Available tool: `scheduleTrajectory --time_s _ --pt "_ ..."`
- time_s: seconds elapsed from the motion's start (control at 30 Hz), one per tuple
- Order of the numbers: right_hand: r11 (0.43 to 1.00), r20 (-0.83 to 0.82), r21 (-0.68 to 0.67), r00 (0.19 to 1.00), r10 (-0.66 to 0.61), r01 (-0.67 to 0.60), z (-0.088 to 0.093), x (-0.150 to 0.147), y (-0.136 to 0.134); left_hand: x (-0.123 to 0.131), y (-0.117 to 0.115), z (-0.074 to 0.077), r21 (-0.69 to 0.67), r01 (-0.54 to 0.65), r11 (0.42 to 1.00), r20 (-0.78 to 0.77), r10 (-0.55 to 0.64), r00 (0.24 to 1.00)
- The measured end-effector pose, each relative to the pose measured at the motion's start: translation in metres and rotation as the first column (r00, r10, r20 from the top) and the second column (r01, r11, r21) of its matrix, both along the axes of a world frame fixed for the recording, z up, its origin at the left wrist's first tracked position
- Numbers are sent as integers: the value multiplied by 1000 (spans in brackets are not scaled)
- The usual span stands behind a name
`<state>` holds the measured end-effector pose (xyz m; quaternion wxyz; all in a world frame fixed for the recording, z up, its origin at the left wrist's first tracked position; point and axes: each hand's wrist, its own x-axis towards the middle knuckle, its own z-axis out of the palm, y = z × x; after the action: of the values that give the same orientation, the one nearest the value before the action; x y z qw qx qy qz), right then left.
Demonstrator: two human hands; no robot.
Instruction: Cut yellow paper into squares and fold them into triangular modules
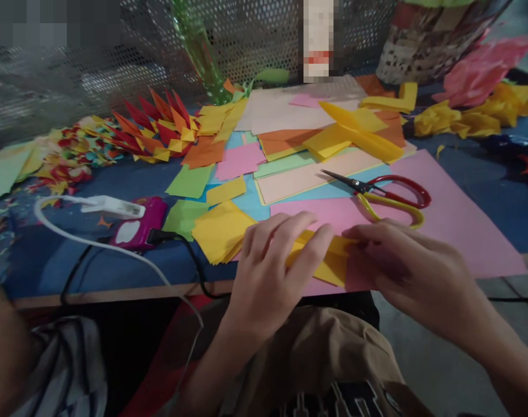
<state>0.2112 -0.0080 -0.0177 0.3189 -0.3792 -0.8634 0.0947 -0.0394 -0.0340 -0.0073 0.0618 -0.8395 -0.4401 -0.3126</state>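
Observation:
A folded yellow paper (331, 267) lies over the pink sheet (459, 231) at the table's front edge. My left hand (275, 266) rests on its left part with fingers spread. At its right end my right hand (403, 260) pinches the paper between thumb and fingers; some fingertips are hidden. Just beyond my hands are open scissors (362, 186) with one red and one yellow handle. A stack of yellow squares (223, 234) sits left of my left hand, beside green squares (186, 219).
A magenta device (140, 226) with white and black cables lies at the left. Behind are red-orange folded pieces (160, 127), paper scraps (77, 150), a green bottle (201, 55) and a woven basket (420, 46). A striped sleeve (68, 370) shows at lower left.

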Motion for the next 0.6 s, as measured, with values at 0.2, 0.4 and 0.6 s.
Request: scheduleTrajectory --time_s 0.2,0.4,0.6 --pt "996 53 50 996 -74 71 -3 -5 4 -11 -6 4 -124 116 986 -150 -134 980" --pt "984 200 149 978 65 -96 -3 -1 10 -4 -2 3 -18 164 986 -136 -165 977" --pt "981 257 158 964 67 -110 -2 -1 11 0 -4 4 -87 141 986 -177 -155 972"
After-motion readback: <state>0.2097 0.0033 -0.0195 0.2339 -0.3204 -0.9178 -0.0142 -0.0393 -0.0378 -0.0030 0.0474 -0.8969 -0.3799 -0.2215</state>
